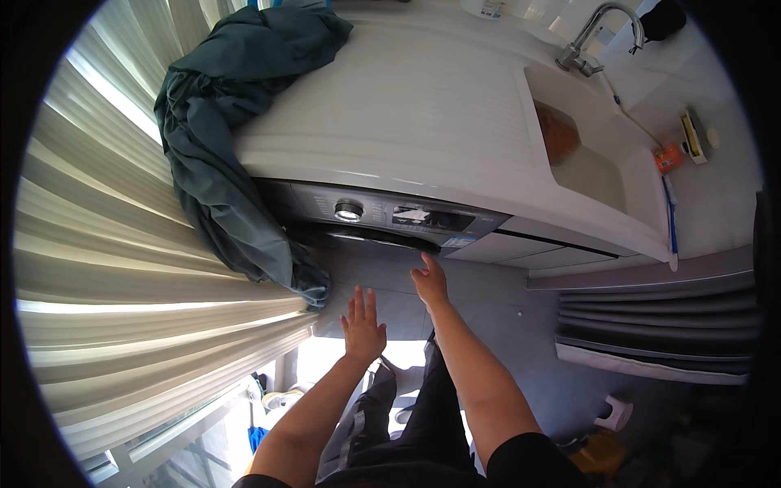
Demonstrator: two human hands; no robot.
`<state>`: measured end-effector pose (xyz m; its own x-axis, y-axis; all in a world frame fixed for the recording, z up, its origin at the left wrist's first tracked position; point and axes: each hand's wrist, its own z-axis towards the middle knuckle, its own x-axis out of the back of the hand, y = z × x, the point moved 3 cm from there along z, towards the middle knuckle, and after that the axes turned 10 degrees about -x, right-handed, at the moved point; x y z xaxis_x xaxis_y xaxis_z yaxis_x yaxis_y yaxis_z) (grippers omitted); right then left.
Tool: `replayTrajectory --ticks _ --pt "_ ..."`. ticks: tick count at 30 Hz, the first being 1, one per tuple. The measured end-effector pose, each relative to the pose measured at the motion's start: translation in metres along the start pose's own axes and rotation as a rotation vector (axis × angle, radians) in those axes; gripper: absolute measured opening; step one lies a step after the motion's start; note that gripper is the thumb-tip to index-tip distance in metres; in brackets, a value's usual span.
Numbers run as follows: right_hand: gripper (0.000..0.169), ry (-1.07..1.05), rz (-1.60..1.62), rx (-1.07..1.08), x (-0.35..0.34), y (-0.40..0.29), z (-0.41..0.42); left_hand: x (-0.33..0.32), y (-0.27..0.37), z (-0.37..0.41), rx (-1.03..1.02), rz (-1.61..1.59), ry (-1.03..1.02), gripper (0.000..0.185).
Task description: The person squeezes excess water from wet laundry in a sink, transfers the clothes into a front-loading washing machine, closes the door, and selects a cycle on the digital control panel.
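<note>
Beneath the white countertop sits a front-loading washing machine (378,213) with a silver dial and a dark display panel. Its round door (366,236) shows edge-on as a dark curved rim. My right hand (431,284) reaches toward the right end of that rim, fingers pointing at it; whether they touch cannot be told. Lower and to the left, my left hand (364,332) is held out over the floor with fingers spread and nothing in it. A dark green cloth (219,177) lies bunched on the counter's left end and hangs down past the machine's left side.
Pale curtains (122,244) hang along the left. At the right end of the countertop (403,104) is a sink (616,128) holding cloudy water and something orange-brown, under a chrome faucet (589,36). A blue brush (671,219) rests on its edge. Dark folded fabric (659,323) hangs at right.
</note>
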<state>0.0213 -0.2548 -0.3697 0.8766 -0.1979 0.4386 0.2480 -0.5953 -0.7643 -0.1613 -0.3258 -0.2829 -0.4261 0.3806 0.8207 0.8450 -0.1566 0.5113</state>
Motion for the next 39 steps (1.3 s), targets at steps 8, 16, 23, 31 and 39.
replayTrajectory --ticks 8,16,23,31,39 --pt "0.051 -0.088 0.076 -0.218 0.011 -0.03 -0.016 0.053 -0.018 0.082 0.095 -0.552 0.711 0.075" --pt "0.05 -0.077 0.098 -0.211 0.001 -0.001 -0.016 0.095 -0.012 0.131 0.324 -0.786 0.835 0.064" --pt "0.049 -0.118 0.132 -0.244 -0.003 -0.015 -0.024 0.093 -0.014 0.135 0.385 -0.963 0.805 0.06" --pt "0.061 -0.068 0.19 -0.121 -0.006 -0.027 -0.028 0.062 -0.016 0.111 0.417 -0.92 0.681 0.068" --pt "0.096 -0.116 0.328 -0.016 0.005 -0.057 -0.039 -0.022 -0.021 0.048 0.393 -0.82 0.283 0.07"
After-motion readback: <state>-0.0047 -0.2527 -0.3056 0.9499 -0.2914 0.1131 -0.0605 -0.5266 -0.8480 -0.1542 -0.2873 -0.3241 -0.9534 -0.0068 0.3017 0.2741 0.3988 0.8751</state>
